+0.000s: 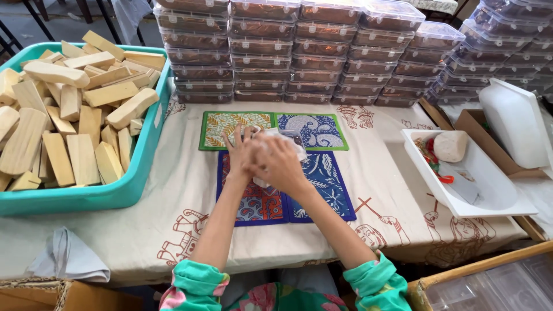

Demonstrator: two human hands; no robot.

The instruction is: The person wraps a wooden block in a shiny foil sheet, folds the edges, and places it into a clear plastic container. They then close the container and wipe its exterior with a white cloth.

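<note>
My left hand [239, 151] and my right hand [278, 163] meet over the middle of the table, both closed around a small clear plastic box [286, 140] that shows between and behind the fingers. What is inside the box is hidden by my hands. Under them lies a blue patterned cloth mat [325, 187]. Just beyond are a green patterned mat [222, 128] and a blue-and-white mat with a green border [319, 131].
A teal tub [129, 187] heaped with wooden blocks [69, 115] fills the left. Stacks of lidded clear boxes [288, 52] line the back. A white tray [489, 193] at right holds a pale lump and red bits. A grey cloth [69, 256] lies front left.
</note>
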